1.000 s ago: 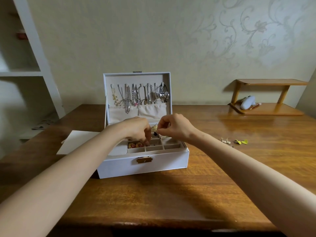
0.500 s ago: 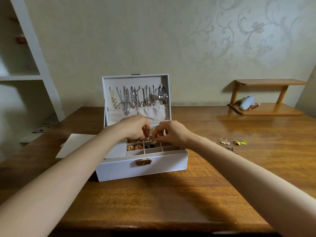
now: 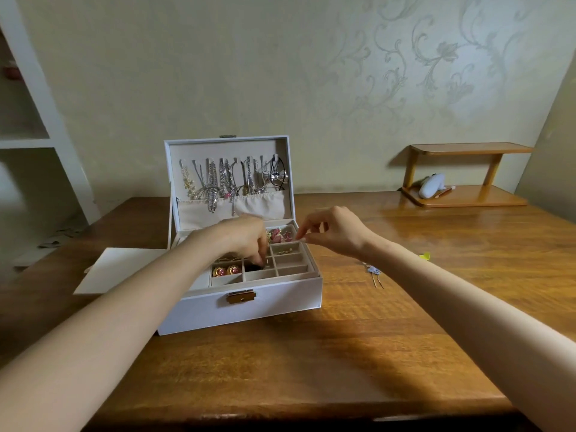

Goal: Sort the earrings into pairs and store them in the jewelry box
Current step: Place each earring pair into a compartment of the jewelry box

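— What sort of room is it?
— A brown wooden table (image 3: 311,353) against a pale wall (image 3: 311,73) papered with scrollwork. The white jewelry box (image 3: 243,313) stands on the table with its lid upright. A white sheet (image 3: 118,266) lies just left of the box, and white shelving (image 3: 46,141) stands further left. Far right of the box, at the back, is a small wooden rack (image 3: 467,169) with a white object (image 3: 431,185) on its lower board.
— And the hands?
— The left hand (image 3: 240,241) is down in the box's tray, fingers bent, tips at a dark thing (image 3: 253,268). I cannot tell whether it grips. The right hand (image 3: 333,233) hangs over the box's right rim, thumb and forefinger together. Anything between them is too small to see.
— What's hard to read?
— Right of the box, a bluish earring (image 3: 372,271) with wire hooks, and a yellow earring (image 3: 424,256) half hidden behind the right forearm. The left hand covers the tray's middle.
— Counts?
— One box, two hands. Two round pink-and-gold earrings (image 3: 226,270) share the front-left compartment. The pink earrings (image 3: 280,235) at back-right are unclear in number. The necklaces (image 3: 218,182) in the lid are too tangled to count.
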`<control>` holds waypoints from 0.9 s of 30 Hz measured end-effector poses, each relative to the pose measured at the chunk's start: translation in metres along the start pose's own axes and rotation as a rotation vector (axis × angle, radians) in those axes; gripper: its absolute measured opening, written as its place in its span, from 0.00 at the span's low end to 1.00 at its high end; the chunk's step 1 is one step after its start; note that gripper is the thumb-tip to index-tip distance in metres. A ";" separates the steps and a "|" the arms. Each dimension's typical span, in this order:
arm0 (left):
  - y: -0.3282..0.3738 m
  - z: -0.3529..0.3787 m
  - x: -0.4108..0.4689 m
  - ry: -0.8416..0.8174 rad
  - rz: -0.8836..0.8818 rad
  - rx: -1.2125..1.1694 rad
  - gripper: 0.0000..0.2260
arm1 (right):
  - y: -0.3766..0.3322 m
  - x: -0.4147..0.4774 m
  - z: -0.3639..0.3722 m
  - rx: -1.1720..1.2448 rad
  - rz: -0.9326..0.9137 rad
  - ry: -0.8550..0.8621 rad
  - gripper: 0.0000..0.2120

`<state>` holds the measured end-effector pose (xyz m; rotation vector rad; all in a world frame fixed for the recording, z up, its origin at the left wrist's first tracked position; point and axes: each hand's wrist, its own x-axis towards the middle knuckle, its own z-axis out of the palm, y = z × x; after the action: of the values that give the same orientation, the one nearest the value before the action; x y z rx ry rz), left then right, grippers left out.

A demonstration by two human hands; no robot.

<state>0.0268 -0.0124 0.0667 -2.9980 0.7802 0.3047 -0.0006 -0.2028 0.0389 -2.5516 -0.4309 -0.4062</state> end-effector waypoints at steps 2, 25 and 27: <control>0.000 -0.002 0.000 -0.010 -0.009 -0.009 0.08 | 0.003 -0.002 0.000 -0.006 0.006 0.000 0.05; 0.021 -0.017 0.020 0.017 0.071 -0.089 0.02 | 0.040 -0.025 -0.023 -0.057 0.110 0.047 0.05; 0.035 -0.014 0.026 0.074 0.114 -0.104 0.03 | 0.043 -0.025 -0.024 -0.073 0.129 0.040 0.05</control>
<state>0.0346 -0.0568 0.0761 -3.0834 0.9738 0.2461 -0.0117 -0.2559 0.0304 -2.6189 -0.2390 -0.4317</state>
